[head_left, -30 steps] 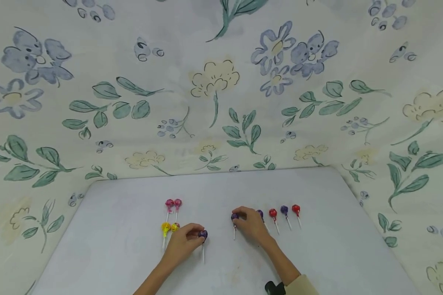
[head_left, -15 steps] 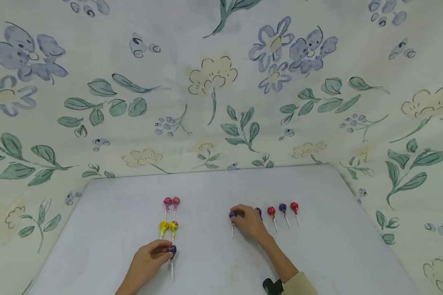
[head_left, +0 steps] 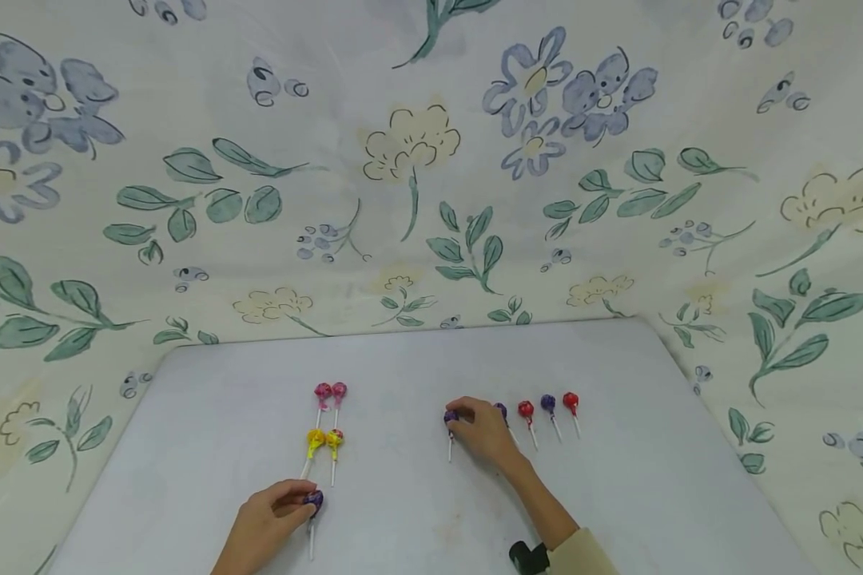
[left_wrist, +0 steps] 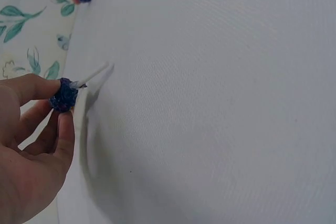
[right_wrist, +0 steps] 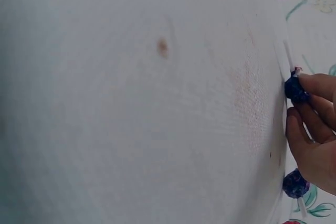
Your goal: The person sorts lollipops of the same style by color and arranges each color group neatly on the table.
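My left hand [head_left: 262, 519] pinches the head of a purple lollipop [head_left: 314, 501] just below the yellow lollipops, its white stick pointing toward me. In the left wrist view the thumb and fingers close round that dark wrapped head [left_wrist: 64, 96]. Farther right, my right hand [head_left: 485, 435] pinches another purple lollipop [head_left: 451, 417] by its head, stick down toward me. Two pink lollipops [head_left: 322, 390] lie side by side at the left, with two yellow lollipops [head_left: 316, 438] below them. Right of my right hand runs a row of purple and red lollipops [head_left: 526, 410], the nearest purple one partly hidden.
A white table [head_left: 395, 359] with rounded far corners carries everything. Behind it and at its sides hangs a floral cloth [head_left: 417, 224]. A dark object [head_left: 528, 557] sits by the right sleeve [head_left: 582, 553] at the near edge.
My left hand has carried its purple lollipop left and toward me, from right of the yellow lollipops to below them. My right hand stays almost in place, still pinching its lollipop.
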`<action>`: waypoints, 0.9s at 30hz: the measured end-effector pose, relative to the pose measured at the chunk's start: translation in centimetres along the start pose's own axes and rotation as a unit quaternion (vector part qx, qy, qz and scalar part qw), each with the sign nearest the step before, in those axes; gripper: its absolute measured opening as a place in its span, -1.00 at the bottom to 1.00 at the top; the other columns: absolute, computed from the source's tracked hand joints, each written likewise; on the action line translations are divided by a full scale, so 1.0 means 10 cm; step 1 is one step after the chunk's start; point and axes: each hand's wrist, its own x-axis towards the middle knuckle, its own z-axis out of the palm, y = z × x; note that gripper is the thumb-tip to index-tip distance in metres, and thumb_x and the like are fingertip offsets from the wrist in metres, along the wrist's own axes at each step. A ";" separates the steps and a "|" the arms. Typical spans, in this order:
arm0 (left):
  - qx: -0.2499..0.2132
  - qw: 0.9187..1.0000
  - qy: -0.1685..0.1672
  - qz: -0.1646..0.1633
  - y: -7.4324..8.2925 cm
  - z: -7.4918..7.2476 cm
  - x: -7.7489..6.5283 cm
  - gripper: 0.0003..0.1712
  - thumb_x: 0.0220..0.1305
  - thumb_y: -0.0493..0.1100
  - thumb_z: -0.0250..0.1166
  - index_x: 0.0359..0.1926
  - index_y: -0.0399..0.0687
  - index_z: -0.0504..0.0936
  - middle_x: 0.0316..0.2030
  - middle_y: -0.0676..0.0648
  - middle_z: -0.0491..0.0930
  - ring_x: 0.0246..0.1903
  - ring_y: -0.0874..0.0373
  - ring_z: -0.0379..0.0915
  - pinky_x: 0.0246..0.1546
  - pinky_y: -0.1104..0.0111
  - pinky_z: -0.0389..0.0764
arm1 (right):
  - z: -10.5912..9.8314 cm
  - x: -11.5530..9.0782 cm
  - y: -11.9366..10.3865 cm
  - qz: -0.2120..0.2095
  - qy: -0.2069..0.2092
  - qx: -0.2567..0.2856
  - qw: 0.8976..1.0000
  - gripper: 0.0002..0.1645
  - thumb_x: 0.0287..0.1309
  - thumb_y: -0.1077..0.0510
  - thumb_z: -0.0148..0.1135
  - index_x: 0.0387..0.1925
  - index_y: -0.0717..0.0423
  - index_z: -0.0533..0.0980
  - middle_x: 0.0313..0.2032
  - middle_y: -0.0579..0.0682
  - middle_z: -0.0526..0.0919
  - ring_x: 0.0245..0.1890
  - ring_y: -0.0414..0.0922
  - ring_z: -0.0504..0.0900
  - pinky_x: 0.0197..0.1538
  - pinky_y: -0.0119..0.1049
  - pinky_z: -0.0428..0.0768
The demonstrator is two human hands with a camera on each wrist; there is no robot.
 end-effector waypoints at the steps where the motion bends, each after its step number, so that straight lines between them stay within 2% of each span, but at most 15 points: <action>1: 0.002 1.000 0.000 -0.001 -0.01 0.00 0.00 -0.70 0.15 -0.38 0.41 -0.06 -0.33 0.68 -0.19 -0.10 0.67 -0.24 0.05 0.64 -0.24 0.33 0.68 | 0.00 0.00 0.00 0.002 0.000 0.000 1.000 -0.73 0.25 0.28 0.31 0.00 0.14 0.64 0.00 0.07 0.67 0.09 0.05 0.60 0.15 -0.08 0.56; 8: 0.018 1.000 0.004 -0.004 -0.03 -0.03 0.01 -0.73 0.15 -0.39 0.40 -0.09 -0.33 0.69 -0.22 -0.09 0.67 -0.27 0.04 0.64 -0.24 0.28 0.69 | 0.02 0.01 0.03 0.005 0.002 -0.001 1.000 -0.73 0.25 0.26 0.31 0.00 0.11 0.64 0.00 0.05 0.67 0.10 0.03 0.60 0.15 -0.09 0.56; 18: 0.002 1.000 0.004 -0.003 -0.13 -0.03 0.03 -0.72 0.20 -0.36 0.38 -0.05 -0.31 0.69 -0.19 -0.11 0.68 -0.23 0.00 0.66 -0.24 0.30 0.68 | 0.00 0.02 -0.01 -0.006 -0.014 0.010 1.000 -0.75 0.21 0.23 0.37 -0.06 0.10 0.67 -0.09 -0.03 0.69 0.01 -0.01 0.62 0.10 -0.10 0.58; 27: -0.020 1.000 -0.001 -0.003 -0.15 -0.07 0.04 -0.71 0.24 -0.32 0.38 -0.01 -0.29 0.68 -0.11 -0.13 0.68 -0.17 0.02 0.64 -0.20 0.35 0.67 | 0.19 -0.01 -0.26 -0.015 -0.051 0.043 0.998 -0.78 0.16 0.23 0.41 -0.12 0.08 0.69 -0.24 -0.13 0.70 -0.27 -0.20 0.61 -0.22 -0.39 0.61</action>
